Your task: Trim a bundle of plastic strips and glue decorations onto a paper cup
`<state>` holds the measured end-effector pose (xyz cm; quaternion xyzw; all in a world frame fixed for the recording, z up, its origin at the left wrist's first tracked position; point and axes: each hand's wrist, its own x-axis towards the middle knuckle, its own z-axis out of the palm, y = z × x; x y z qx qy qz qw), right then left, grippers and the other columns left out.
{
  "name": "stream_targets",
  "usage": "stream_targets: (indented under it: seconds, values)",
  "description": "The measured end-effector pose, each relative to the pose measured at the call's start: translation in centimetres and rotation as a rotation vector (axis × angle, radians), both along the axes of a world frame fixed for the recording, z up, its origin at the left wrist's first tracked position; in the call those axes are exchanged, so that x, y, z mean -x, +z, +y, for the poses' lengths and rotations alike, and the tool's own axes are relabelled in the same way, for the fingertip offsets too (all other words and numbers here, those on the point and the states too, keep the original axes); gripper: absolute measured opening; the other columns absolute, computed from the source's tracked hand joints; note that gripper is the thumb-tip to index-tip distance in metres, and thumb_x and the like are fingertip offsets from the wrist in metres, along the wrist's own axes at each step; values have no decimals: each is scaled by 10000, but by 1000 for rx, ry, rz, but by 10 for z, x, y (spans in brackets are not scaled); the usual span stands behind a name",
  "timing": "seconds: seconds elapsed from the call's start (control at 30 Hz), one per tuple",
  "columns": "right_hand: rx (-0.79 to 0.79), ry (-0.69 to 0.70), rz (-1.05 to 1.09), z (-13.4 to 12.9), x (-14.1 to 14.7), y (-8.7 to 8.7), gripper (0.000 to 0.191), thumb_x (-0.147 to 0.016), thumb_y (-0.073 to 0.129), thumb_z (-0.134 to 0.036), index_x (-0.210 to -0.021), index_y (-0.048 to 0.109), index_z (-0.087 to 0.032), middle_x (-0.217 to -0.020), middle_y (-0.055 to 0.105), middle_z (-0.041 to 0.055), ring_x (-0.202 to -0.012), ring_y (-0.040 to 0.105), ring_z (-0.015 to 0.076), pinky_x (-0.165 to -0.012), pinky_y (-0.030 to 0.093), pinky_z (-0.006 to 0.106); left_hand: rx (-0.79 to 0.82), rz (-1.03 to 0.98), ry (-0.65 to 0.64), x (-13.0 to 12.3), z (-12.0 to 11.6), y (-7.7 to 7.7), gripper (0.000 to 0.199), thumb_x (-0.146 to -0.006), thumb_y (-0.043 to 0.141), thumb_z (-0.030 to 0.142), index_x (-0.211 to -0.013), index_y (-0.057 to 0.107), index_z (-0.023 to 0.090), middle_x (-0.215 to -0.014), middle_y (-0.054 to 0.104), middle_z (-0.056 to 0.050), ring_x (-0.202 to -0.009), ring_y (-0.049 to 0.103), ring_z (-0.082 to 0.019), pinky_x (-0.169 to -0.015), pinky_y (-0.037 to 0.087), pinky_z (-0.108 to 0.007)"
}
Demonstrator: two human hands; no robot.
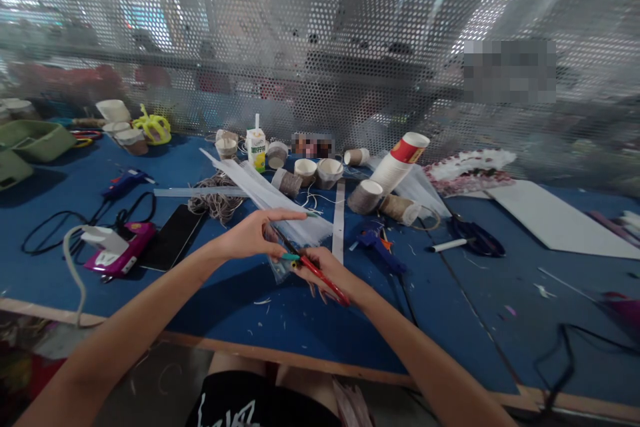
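My left hand (pixel 253 235) is curved round the near end of a translucent white plastic sheet (pixel 270 197), index finger stretched along it and thumb below. Its other fingers are largely hidden. My right hand (pixel 327 270) grips red-handled scissors (pixel 323 278), their dark blades pointing up and left toward the sheet, between my left thumb and index finger. Whether the blades touch the sheet I cannot tell. A crumpled clear piece of plastic hangs just below both hands. Right of the sheet, a white strip (pixel 339 223) lies on the blue table (pixel 225 310).
Twine-wrapped cups (pixel 287 181), a drink carton (pixel 257 149) and a stack of paper cups (pixel 400 163) stand behind. Grey yarn (pixel 215 200), a phone (pixel 173 237) and a magenta power strip (pixel 123 250) are left; a blue glue gun (pixel 380 248) and white board (pixel 560 220) lie right.
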<state>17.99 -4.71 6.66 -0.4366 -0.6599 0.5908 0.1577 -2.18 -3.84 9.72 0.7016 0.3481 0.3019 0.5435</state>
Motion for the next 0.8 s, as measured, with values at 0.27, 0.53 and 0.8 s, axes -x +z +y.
stream_targets:
  seconds: [0.27,0.53,0.8]
  values:
    - [-4,-22,-87,3,0,-5,295,-688,633,-432,-731,541,-155,-383,434,-89,-284,445,89,-243,345,176,-8,28,-9,-1,-1,2,694,-698,690,192,-1336,418,221,-1162,626,-145,-574,653,-107,-521,526,-203]
    - [8,-47,-49,4,-1,5,253,-701,625,-379,-645,491,-172,-382,429,-78,-296,434,81,-270,346,178,-57,-28,23,9,8,2,520,-766,639,313,-1260,502,232,-1312,514,-112,-829,644,-153,-669,525,-243]
    - [48,-51,-72,11,-3,-8,308,-686,658,-427,-660,477,-179,-367,446,-88,-275,432,81,-245,315,169,-47,19,126,11,11,-1,400,-866,495,337,-1249,529,228,-1202,609,-81,-658,636,-94,-601,522,-201]
